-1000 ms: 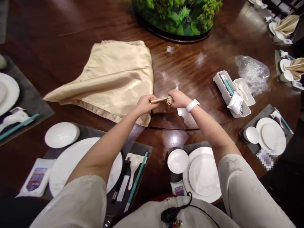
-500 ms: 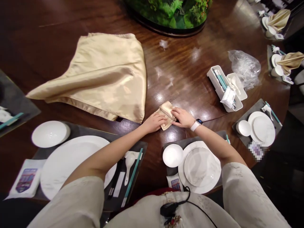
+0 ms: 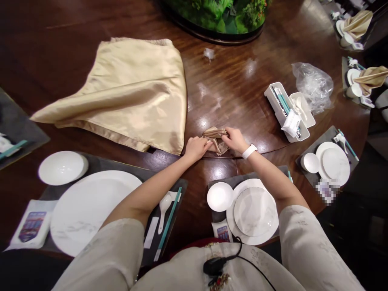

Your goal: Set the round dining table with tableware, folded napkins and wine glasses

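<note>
A small gold napkin (image 3: 216,138), folded into a tight pleated bundle, sits on the dark wooden table between my hands. My left hand (image 3: 196,147) pinches its left end, fingers closed. My right hand (image 3: 234,139), with a white watch on the wrist, grips the right end from above. A stack of larger gold cloths (image 3: 127,93) lies spread out just to the left of the bundle.
Place settings with white plates (image 3: 255,214), a small bowl (image 3: 219,196), spoons and teal chopsticks (image 3: 168,223) line the near edge. A white cutlery box (image 3: 287,111) and a clear plastic bag (image 3: 313,85) sit at right. A green plant centrepiece (image 3: 224,16) stands beyond.
A second ago both hands held the pleated napkin up as a flat strip. They lowered it to the table, pressed it, and now pinch it into a bunched shape.
</note>
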Motion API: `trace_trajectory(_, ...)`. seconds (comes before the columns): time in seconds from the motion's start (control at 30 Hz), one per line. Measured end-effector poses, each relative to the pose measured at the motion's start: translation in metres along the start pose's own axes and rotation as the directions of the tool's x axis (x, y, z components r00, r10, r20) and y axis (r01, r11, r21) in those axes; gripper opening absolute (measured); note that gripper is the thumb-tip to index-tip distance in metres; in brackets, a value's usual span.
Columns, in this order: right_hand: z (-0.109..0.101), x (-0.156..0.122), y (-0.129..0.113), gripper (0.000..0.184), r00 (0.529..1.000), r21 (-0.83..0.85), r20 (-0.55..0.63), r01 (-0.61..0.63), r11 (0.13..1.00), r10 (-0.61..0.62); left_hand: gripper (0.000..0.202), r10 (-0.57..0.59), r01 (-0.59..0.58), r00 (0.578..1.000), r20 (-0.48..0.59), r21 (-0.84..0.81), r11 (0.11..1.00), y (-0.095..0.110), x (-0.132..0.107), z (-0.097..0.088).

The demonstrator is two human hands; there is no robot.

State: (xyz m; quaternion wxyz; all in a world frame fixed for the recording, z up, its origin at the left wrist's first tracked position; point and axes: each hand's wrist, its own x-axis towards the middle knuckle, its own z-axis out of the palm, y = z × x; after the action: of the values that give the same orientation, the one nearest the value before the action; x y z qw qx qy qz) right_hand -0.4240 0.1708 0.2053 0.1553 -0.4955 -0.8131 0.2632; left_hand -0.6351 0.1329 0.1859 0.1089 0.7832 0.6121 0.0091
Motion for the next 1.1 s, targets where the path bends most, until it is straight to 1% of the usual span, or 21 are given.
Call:
trace_trajectory(0.03, -0.003, 0.001, -0.006, 0.017, 1.000, -0.015, -0.010, 0.006, 1.000, -0.006, 0.045, -0.045, 0.045, 0.999, 0.021, 0.013, 0.999, 0.001, 0.005, -0.002)
trace_trajectory(0.1, -0.007, -0.003, -0.016, 0.014, 0.997, -0.088, 0.007, 0.078, 0.993, -0.077, 0.043, -0.176, 0.176, 0.983, 0.059, 0.003, 0.984, -0.001, 0.016, -0.006)
trace_trajectory(0.2, -0.001, -0.019, -0.027, 0.017, 0.977, -0.226, 0.130, 0.193, 0.955, -0.167, 0.034, -0.358, 0.363, 0.930, 0.087, -0.049, 0.930, -0.007, 0.033, -0.012)
trace_trajectory(0.27, 0.009, -0.030, -0.029, 0.019, 0.960, -0.283, 0.216, 0.238, 0.929, -0.180, 0.031, -0.424, 0.430, 0.901, 0.094, -0.060, 0.901, -0.008, 0.040, -0.014)
trace_trajectory(0.4, 0.029, -0.038, -0.032, 0.030, 0.957, -0.381, 0.246, 0.241, 0.893, -0.153, 0.031, -0.458, 0.466, 0.883, 0.102, -0.076, 0.881, -0.002, 0.043, -0.017)
trace_trajectory(0.47, 0.033, -0.034, -0.034, 0.033, 0.960, -0.414, 0.250, 0.221, 0.883, -0.124, 0.028, -0.429, 0.434, 0.901, 0.067, -0.125, 0.892, 0.001, 0.036, -0.017)
trace_trajectory(0.5, 0.034, -0.030, -0.034, 0.032, 0.961, -0.413, 0.255, 0.209, 0.886, -0.108, 0.027, -0.396, 0.393, 0.918, 0.013, -0.165, 0.905, 0.001, 0.030, -0.018)
trace_trajectory(0.57, 0.030, -0.024, -0.036, 0.028, 0.969, -0.379, 0.239, 0.150, 0.913, -0.060, 0.030, -0.316, 0.268, 0.937, -0.149, -0.276, 0.923, -0.003, 0.011, -0.020)
trace_trajectory(0.63, 0.022, -0.023, -0.040, 0.019, 0.987, -0.270, 0.160, 0.027, 0.962, 0.017, 0.036, -0.300, 0.156, 0.912, -0.279, -0.439, 0.885, -0.011, -0.015, -0.023)
trace_trajectory(0.67, 0.018, -0.026, -0.043, 0.015, 0.992, -0.164, 0.110, -0.043, 0.986, 0.061, 0.039, -0.339, 0.137, 0.896, -0.287, -0.547, 0.826, -0.016, -0.030, -0.025)
trace_trajectory(0.7, 0.015, -0.032, -0.049, 0.014, 0.991, -0.012, 0.078, -0.104, 0.995, 0.105, 0.042, -0.393, 0.139, 0.885, -0.250, -0.663, 0.736, -0.022, -0.048, -0.027)
trace_trajectory(0.73, 0.012, -0.041, -0.057, 0.015, 0.987, 0.182, 0.079, -0.154, 0.971, 0.142, 0.046, -0.446, 0.157, 0.877, -0.180, -0.769, 0.620, -0.027, -0.066, -0.030)
trace_trajectory(0.77, 0.011, -0.052, -0.068, 0.018, 0.979, 0.390, 0.126, -0.200, 0.899, 0.163, 0.051, -0.476, 0.177, 0.875, -0.092, -0.853, 0.491, -0.032, -0.086, -0.034)
trace_trajectory(0.8, 0.012, -0.064, -0.081, 0.021, 0.965, 0.574, 0.207, -0.254, 0.779, 0.162, 0.056, -0.478, 0.190, 0.878, -0.008, -0.912, 0.364, -0.037, -0.106, -0.037)
trace_trajectory(0.83, 0.015, -0.077, -0.096, 0.025, 0.943, 0.704, 0.305, -0.318, 0.635, 0.134, 0.060, -0.458, 0.194, 0.887, 0.060, -0.949, 0.250, -0.041, -0.127, -0.040)
trace_trajectory(0.87, 0.020, -0.090, -0.112, 0.029, 0.912, 0.775, 0.402, -0.388, 0.499, 0.085, 0.063, -0.425, 0.195, 0.898, 0.114, -0.969, 0.152, -0.045, -0.148, -0.044)
trace_trajectory(0.9, 0.027, -0.102, -0.129, 0.032, 0.877, 0.801, 0.481, -0.451, 0.395, 0.027, 0.064, -0.398, 0.203, 0.904, 0.159, -0.977, 0.071, -0.048, -0.169, -0.046)
trace_trajectory(0.93, 0.035, -0.112, -0.147, 0.032, 0.840, 0.799, 0.542, -0.504, 0.327, -0.030, 0.064, -0.386, 0.217, 0.901, 0.197, -0.976, 0.008, -0.053, -0.189, -0.049)
trace_trajectory(1.0, 0.056, -0.125, -0.185, 0.029, 0.769, 0.766, 0.630, -0.590, 0.257, -0.112, 0.065, -0.425, 0.258, 0.869, 0.254, -0.965, -0.049, -0.066, -0.225, -0.054)
trace_trajectory(1.03, 0.069, -0.128, -0.204, 0.026, 0.737, 0.742, 0.664, -0.629, 0.232, -0.125, 0.064, -0.469, 0.276, 0.843, 0.264, -0.960, -0.043, -0.075, -0.240, -0.056)
trace_trajectory(1.1, 0.096, -0.127, -0.243, 0.020, 0.689, 0.695, 0.718, -0.699, 0.169, -0.100, 0.060, -0.580, 0.287, 0.786, 0.215, -0.957, 0.034, -0.099, -0.266, -0.061)
